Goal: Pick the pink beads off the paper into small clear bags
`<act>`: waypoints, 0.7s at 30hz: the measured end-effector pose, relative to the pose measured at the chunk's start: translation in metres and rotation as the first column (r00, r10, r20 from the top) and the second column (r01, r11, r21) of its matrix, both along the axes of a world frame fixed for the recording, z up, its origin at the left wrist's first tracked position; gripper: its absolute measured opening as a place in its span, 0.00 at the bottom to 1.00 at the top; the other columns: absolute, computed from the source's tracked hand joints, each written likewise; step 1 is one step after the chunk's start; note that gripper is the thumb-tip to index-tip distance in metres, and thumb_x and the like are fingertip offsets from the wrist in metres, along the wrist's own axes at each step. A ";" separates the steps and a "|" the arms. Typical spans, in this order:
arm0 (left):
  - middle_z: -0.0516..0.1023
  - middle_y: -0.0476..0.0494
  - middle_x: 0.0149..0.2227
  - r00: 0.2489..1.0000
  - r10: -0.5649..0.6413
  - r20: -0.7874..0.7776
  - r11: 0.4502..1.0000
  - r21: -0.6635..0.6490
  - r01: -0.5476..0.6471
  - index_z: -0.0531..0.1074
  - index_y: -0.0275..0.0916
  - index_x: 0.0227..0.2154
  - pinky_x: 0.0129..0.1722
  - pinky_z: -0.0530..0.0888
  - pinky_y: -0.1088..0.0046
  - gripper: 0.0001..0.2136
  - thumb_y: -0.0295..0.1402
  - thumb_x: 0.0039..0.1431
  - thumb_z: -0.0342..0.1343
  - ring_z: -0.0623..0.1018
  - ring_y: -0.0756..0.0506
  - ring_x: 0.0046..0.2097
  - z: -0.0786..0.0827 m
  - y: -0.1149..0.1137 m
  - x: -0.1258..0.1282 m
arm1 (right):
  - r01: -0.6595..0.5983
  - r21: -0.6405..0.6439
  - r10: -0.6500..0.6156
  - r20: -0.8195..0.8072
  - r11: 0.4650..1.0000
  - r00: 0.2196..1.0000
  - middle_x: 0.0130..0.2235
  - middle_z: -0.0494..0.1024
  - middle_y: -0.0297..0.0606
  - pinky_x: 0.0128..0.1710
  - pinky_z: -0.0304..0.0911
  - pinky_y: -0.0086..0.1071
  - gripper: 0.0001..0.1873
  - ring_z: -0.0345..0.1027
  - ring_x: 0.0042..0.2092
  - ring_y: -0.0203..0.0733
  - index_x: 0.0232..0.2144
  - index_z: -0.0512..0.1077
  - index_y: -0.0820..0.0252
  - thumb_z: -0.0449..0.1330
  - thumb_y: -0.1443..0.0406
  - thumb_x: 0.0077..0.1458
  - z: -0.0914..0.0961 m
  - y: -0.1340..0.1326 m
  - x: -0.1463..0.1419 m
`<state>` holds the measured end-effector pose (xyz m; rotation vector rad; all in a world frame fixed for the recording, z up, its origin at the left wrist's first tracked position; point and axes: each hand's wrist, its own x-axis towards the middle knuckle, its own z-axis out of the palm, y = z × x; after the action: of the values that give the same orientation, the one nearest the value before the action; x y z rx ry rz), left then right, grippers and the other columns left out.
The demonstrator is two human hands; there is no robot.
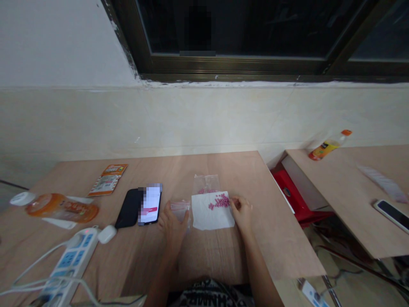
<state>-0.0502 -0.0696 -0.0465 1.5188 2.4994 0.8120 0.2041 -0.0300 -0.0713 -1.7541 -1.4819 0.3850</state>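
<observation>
My left hand [173, 224] is on a small clear zip bag [180, 206], which it grips between thumb and fingers. To the right of that bag lies a white sheet of paper [207, 219] with many small pink beads [220, 201] heaped on its upper right part. My right hand [241, 211] is at the paper's right edge beside the beads, thumb and fingertips pinched together; whatever they hold is too small to make out. Behind the paper, a second clear plastic bag [206, 182] has more pink beads near its lower end, partly covered by the paper.
Left of my hands are a lit phone [151, 204], a dark phone-shaped object [129, 208], an orange packet [108, 180], a lying drink bottle [62, 207] and a power strip [72, 264] with cables. Across a gap at right, another table [338, 196] holds a bottle [329, 147].
</observation>
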 end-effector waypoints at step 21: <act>0.69 0.37 0.53 0.755 -0.585 0.296 0.810 0.253 0.529 0.56 0.39 0.58 0.60 0.61 0.49 0.38 0.22 0.38 0.52 0.68 0.35 0.57 -0.012 0.013 0.058 | -0.106 -0.170 0.138 0.184 0.980 0.973 0.31 0.78 0.36 0.39 0.50 0.34 0.09 0.68 0.38 0.45 0.32 0.77 0.54 0.57 0.60 0.56 0.009 -0.011 0.005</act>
<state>0.0077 -0.0564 -0.0582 1.8239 1.6083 1.0623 0.2093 -0.0407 -0.0628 -1.8745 -1.7464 0.4144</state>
